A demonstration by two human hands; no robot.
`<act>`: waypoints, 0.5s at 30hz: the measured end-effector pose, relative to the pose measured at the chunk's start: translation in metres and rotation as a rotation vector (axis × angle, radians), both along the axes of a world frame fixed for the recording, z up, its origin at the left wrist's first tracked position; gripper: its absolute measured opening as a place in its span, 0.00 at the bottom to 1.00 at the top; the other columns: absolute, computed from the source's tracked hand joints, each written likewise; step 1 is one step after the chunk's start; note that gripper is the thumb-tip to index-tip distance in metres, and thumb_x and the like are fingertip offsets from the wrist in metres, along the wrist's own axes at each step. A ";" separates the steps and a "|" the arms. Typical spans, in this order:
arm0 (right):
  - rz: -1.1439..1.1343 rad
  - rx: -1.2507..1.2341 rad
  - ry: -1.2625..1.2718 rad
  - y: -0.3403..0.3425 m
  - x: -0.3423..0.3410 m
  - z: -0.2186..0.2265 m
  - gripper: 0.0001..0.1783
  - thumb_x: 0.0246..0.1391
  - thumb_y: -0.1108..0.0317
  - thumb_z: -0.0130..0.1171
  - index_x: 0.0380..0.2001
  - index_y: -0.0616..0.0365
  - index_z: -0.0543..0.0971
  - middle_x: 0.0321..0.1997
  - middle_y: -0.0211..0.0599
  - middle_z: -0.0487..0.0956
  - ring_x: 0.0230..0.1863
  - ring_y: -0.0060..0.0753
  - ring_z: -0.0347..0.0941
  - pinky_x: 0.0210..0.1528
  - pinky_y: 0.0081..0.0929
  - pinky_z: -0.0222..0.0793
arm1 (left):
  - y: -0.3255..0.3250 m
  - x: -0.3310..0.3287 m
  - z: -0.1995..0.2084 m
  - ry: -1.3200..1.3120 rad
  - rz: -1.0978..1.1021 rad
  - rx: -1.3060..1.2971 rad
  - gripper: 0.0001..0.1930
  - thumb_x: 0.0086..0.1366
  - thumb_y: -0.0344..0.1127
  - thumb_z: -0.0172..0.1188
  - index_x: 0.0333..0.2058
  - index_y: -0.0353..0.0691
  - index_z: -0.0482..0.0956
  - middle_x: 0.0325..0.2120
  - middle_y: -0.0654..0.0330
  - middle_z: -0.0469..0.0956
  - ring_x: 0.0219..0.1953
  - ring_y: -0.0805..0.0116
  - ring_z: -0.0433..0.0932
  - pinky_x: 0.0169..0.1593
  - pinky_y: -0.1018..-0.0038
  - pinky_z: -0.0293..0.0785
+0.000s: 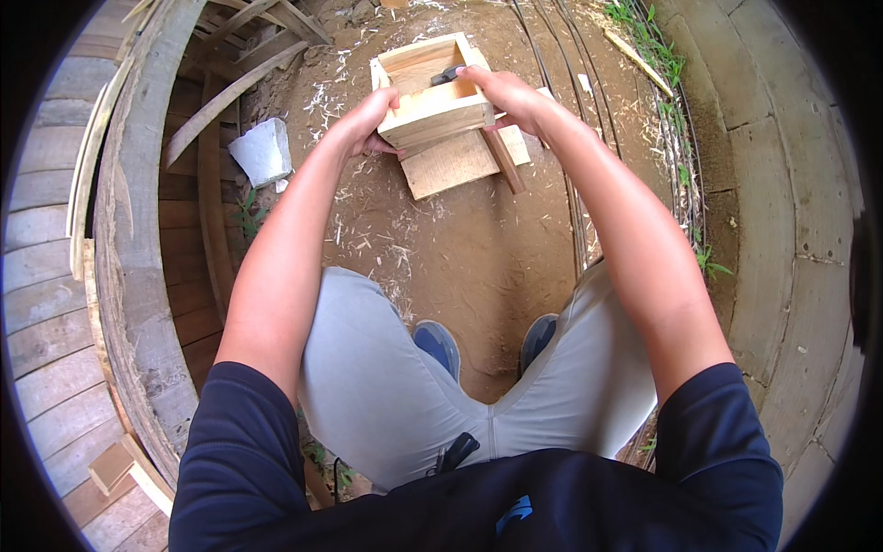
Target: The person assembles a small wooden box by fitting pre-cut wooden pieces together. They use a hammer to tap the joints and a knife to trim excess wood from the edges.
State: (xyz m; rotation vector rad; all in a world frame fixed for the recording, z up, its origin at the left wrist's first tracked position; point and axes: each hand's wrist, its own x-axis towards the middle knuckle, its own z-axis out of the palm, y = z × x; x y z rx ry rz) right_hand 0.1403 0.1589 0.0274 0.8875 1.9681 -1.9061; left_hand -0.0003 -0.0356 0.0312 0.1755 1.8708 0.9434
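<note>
An open-topped box of pale wood (432, 118) is tilted between my hands, over the ground ahead of my feet. My left hand (372, 120) is closed on its left end, thumb on top and fingers lower down. At its right end my right hand (504, 97) is closed round the corner. A dark, blunt piece like a hammer head (445, 76) pokes out at the right fingertips, over the box's opening. Below the right corner slants a brown wooden stick (504, 161); whether it joins the dark piece I cannot tell. A flat pale board (449, 166) lies under the box.
Wood shavings are scattered over the dirt ground (451, 248). A whitish block (262, 152) sits left of my left forearm. Timber planks and a thick beam (138, 230) line the left side. Dark cables (563, 138) and a paved strip (782, 212) run along the right.
</note>
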 end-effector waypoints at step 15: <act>0.017 0.005 -0.021 -0.002 0.003 0.000 0.38 0.61 0.36 0.50 0.64 0.52 0.69 0.57 0.40 0.74 0.54 0.32 0.71 0.51 0.37 0.76 | 0.002 0.006 0.009 -0.038 -0.039 -0.084 0.39 0.55 0.47 0.47 0.65 0.36 0.54 0.52 0.40 0.71 0.44 0.46 0.81 0.49 0.55 0.83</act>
